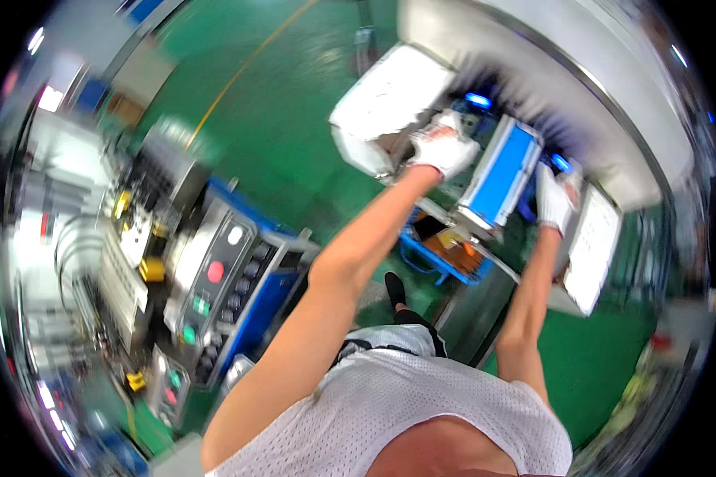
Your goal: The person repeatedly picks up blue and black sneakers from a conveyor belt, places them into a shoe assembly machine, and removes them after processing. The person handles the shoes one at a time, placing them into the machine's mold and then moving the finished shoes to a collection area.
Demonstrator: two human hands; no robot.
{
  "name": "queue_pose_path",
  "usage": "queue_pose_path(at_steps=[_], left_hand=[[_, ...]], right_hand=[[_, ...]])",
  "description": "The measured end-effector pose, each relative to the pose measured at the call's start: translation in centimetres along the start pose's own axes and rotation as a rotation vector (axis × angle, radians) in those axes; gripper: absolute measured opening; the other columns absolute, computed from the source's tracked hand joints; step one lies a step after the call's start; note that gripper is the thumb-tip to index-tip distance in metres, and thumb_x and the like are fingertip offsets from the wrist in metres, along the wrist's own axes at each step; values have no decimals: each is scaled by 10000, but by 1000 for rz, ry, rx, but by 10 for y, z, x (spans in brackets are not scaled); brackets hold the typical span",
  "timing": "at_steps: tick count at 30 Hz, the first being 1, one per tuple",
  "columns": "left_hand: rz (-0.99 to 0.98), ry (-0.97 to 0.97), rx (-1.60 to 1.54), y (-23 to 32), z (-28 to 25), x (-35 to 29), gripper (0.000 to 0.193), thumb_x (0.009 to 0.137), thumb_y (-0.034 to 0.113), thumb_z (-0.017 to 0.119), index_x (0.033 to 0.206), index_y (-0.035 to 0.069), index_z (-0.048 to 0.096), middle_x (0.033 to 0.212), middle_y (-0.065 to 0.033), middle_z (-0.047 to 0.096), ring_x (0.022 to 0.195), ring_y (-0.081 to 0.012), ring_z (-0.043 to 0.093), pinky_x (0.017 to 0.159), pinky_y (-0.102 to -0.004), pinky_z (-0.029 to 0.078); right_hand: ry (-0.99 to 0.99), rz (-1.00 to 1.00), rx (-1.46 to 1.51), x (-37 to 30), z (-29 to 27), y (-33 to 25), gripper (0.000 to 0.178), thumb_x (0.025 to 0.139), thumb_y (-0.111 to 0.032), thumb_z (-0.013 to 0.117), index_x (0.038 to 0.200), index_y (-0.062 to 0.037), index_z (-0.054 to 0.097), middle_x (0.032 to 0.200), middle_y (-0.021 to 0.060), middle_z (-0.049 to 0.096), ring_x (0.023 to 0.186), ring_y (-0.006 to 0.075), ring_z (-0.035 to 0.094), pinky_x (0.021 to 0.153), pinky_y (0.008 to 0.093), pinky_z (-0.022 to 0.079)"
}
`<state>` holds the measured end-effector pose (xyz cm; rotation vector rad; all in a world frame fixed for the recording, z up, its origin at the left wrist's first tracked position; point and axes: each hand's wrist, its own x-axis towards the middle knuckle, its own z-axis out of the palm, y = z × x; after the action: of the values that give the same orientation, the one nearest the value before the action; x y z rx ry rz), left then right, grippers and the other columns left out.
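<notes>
Both my arms stretch forward to a white machine point(517, 49), and each hand wears a white glove. My left hand point(447, 149) is at the left side of a blue-topped metal box point(501, 173), close to a glowing blue light point(478, 100). On the other side of that box is my right hand point(557, 199), beside a second blue light point(562, 163). Motion smears the fingers of both hands, so whether they hold anything does not show. A dark, spiky fringe point(525, 99) stands behind the box.
Pale side panels flank the work area, one left point(394, 91) and one right point(593, 250). Below the box hangs a blue tray point(445, 266) with brownish contents. To my left stands a control panel point(223, 274) with a red button, beside machinery. A yellow line point(250, 60) crosses the green floor.
</notes>
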<state>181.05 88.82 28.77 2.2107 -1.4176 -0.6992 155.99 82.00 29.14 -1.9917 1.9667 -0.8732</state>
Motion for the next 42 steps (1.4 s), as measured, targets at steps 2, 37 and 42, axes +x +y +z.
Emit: queue_pose_path(at_steps=[2, 37, 42], left_hand=[[213, 358, -224, -52, 27, -53, 560, 888, 433, 600, 1272, 26, 592, 1274, -231, 643, 1149, -391, 640, 1008, -474, 484], [-2553, 1005, -52, -409, 352, -1325, 777, 831, 431, 721, 1454, 45, 463, 1428, -240, 518, 1314, -419, 503, 1070, -501, 443], [-2396, 970, -861, -437, 328, -1393, 899, 733, 713, 709, 1308, 24, 656, 1381, -250, 603, 1260, -388, 604, 1031, -469, 480]], right_hand=[[249, -325, 149, -38, 2, -34, 591, 924, -249, 720, 1376, 79, 528, 1385, 256, 583, 1283, 363, 560, 1110, 435, 417], [-1239, -1866, -843, -615, 195, -208, 599, 828, -316, 735, 1310, 21, 623, 1079, 154, 730, 833, 188, 701, 709, 334, 568], [-1311, -1516, -1011, -648, 145, -226, 586, 803, -327, 717, 1247, 51, 658, 1101, 168, 738, 835, 178, 713, 711, 337, 578]])
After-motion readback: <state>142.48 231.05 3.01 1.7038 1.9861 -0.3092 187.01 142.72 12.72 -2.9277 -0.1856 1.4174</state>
